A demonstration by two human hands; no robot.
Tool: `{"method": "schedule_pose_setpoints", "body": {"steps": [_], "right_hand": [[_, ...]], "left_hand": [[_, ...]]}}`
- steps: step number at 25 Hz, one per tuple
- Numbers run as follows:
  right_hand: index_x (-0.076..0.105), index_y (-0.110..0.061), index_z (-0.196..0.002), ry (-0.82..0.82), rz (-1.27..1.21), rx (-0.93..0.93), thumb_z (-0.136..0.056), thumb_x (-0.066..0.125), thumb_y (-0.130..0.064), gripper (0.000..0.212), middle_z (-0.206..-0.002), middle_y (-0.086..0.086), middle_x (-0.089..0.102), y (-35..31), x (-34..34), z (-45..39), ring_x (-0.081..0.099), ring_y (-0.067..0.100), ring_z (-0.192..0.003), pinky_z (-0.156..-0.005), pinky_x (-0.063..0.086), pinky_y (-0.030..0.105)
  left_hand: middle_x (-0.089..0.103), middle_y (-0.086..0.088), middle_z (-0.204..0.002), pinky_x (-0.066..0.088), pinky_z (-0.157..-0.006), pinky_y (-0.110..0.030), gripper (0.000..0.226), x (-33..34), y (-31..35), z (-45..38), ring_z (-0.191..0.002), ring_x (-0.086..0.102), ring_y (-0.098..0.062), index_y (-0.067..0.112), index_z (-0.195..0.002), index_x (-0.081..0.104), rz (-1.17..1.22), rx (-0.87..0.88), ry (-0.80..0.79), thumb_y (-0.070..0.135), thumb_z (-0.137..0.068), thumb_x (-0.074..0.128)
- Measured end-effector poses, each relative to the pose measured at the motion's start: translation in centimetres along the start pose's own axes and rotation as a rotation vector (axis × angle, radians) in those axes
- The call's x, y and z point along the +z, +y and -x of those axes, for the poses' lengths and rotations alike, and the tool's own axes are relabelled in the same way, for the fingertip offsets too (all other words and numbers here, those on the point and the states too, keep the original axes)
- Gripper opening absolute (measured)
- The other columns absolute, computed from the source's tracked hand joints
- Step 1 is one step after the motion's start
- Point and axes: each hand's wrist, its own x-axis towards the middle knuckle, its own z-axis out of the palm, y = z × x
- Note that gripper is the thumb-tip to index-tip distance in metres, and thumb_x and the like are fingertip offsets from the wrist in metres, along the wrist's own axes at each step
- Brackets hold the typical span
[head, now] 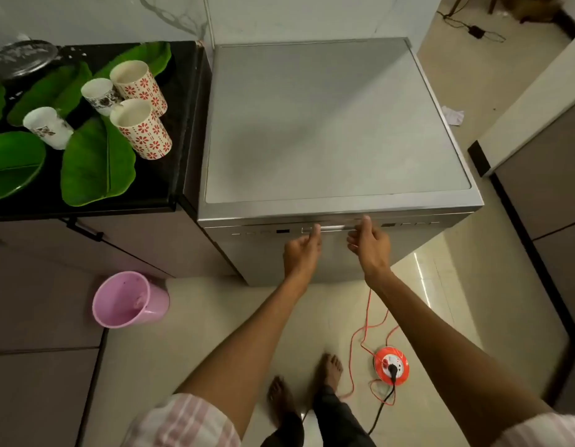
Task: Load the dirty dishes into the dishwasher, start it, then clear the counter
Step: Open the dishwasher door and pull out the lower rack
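A silver dishwasher [337, 124] stands shut, right of a black counter [179, 130]. Both my hands are at its door handle [332, 228], a recessed bar below the top edge. My left hand [302, 250] has its fingers curled under the handle's left end, thumb up on the bar. My right hand [370, 243] grips the handle's right end with fingers curled and thumb pointing up. On the counter stand two red-flowered cups [141, 127], two white patterned cups [100, 95] and green leaf-shaped plates [96, 162].
A glass lid [20, 58] lies at the counter's back left. A pink bucket [128, 300] stands on the floor left of me. An orange cord reel [390, 366] with a black plug lies on the floor by my feet. Cabinets [544, 175] rise at the right.
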Motion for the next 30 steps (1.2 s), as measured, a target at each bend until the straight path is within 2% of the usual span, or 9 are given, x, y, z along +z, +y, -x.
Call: {"method": "schedule_pose_setpoints", "body": {"steps": [4,7,10,12,14,21,24,26,30], "right_hand": [[0.057,-0.009,-0.109,-0.109,-0.407,0.254,-0.1,0.044,-0.047,0.042,-0.104,0.01,0.058,0.0,-0.3,-2.3,0.059,0.02,-0.102,-0.097,0.051,0.034],[0.048,-0.009,-0.129,-0.195,-0.614,0.337,-0.096,0.05,-0.05,0.053,-0.124,0.015,0.055,0.0,0.0,-3.6,0.056,0.026,-0.119,-0.107,0.045,0.04],[0.055,-0.005,-0.122,-0.189,-0.774,0.344,-0.091,0.063,-0.041,0.048,-0.121,0.017,0.06,0.1,0.4,-4.7,0.061,0.028,-0.115,-0.105,0.047,0.04],[0.057,-0.008,-0.114,-0.203,-0.844,0.323,-0.086,0.069,-0.038,0.043,-0.12,0.017,0.061,0.7,0.7,-5.4,0.061,0.029,-0.114,-0.105,0.046,0.039],[0.055,-0.008,-0.114,-0.222,-0.888,0.305,-0.077,0.073,-0.042,0.053,-0.125,0.018,0.058,1.8,1.0,-5.8,0.058,0.029,-0.117,-0.108,0.044,0.039],[0.038,0.0,-0.14,-0.228,-0.991,0.227,-0.058,0.074,-0.047,0.101,-0.137,0.018,0.05,3.9,1.9,-6.6,0.046,0.031,-0.13,-0.099,0.046,0.035],[0.039,-0.001,-0.136,-0.185,-0.932,0.233,-0.059,0.071,-0.045,0.094,-0.12,0.015,0.055,3.4,1.9,-6.2,0.045,0.035,-0.132,-0.096,0.047,0.035],[0.044,0.0,-0.133,-0.15,-0.85,0.248,-0.062,0.073,-0.044,0.088,-0.117,0.016,0.061,3.6,1.5,-5.5,0.057,0.034,-0.119,-0.092,0.053,0.038],[0.047,-0.006,-0.128,-0.067,-0.635,0.334,-0.08,0.076,-0.036,0.063,-0.113,0.015,0.065,6.5,-0.7,-1.8,0.066,0.027,-0.103,-0.086,0.058,0.042]], "left_hand": [[0.064,-0.003,-0.078,0.051,-0.085,-0.027,0.033,1.5,0.9,-1.4,-0.08,0.062,-0.014,0.015,-0.071,0.061,0.39,-0.22,0.017,0.044,-0.084,0.071],[0.066,-0.011,-0.103,0.053,-0.089,-0.026,0.034,2.5,1.2,-2.8,-0.097,0.062,-0.017,0.004,-0.098,0.065,0.629,-0.278,-0.009,0.032,-0.082,0.075],[0.065,-0.014,-0.118,0.055,-0.089,-0.028,0.049,3.1,0.6,-3.8,-0.111,0.061,-0.021,0.0,-0.118,0.06,0.822,-0.266,-0.023,0.028,-0.079,0.075],[0.065,-0.013,-0.114,0.057,-0.085,-0.028,0.053,3.6,0.0,-4.3,-0.106,0.063,-0.021,0.002,-0.115,0.06,0.944,-0.234,-0.042,0.029,-0.072,0.075],[0.065,-0.011,-0.105,0.057,-0.083,-0.027,0.058,4.0,-0.5,-4.6,-0.099,0.064,-0.019,0.003,-0.115,0.059,1.025,-0.192,-0.084,0.032,-0.066,0.073],[0.064,-0.004,-0.094,0.056,-0.075,-0.02,0.026,5.1,-0.7,-4.5,-0.083,0.063,-0.011,0.007,-0.107,0.059,0.996,-0.119,-0.067,0.028,-0.093,0.061],[0.062,-0.004,-0.092,0.056,-0.075,-0.021,0.027,5.3,-0.1,-3.8,-0.082,0.061,-0.012,0.007,-0.104,0.059,0.961,-0.133,-0.032,0.031,-0.092,0.063],[0.064,-0.008,-0.097,0.057,-0.08,-0.027,0.035,5.5,-0.3,-2.7,-0.091,0.063,-0.018,0.009,-0.102,0.061,0.914,-0.16,0.015,0.041,-0.088,0.066],[0.065,-0.015,-0.117,0.058,-0.087,-0.035,0.059,4.7,-4.1,1.7,-0.107,0.065,-0.026,0.012,-0.125,0.053,0.861,-0.251,0.07,0.05,-0.082,0.069]]}}
